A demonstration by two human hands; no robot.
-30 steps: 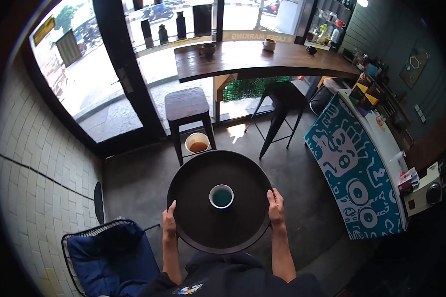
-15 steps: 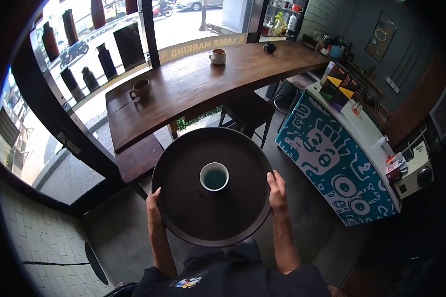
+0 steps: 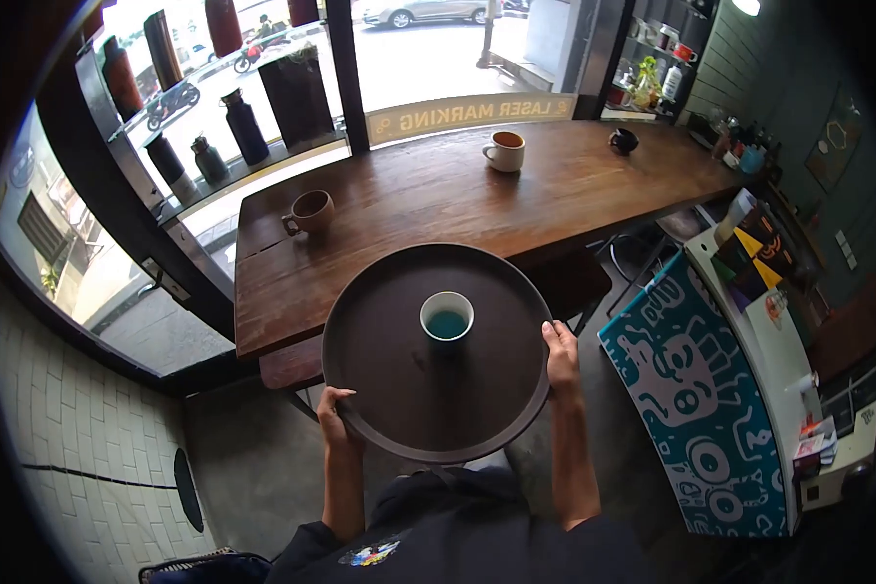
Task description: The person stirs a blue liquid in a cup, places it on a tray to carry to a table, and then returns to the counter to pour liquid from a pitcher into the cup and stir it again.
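Between my hands I carry a round dark brown tray, level and just short of the wooden counter. My left hand grips its lower left rim, thumb on top. On the right rim, my right hand holds it the same way, its other fingers tucked partly out of sight beneath. A cup, white at the rim with a blue-green inside, stands upright a little above the tray's middle. Ahead on the counter are a brown mug, a cream mug and a small black cup.
The long wooden counter runs along the window. Under it are a reddish bench and a dark stool. A teal patterned bar stands at right, a white brick wall at left. Bottles line the window shelf.
I have come closer to the counter, and its mugs look larger. The teal bar has shifted right and down in view. Both hands still hold the tray with the cup on it.
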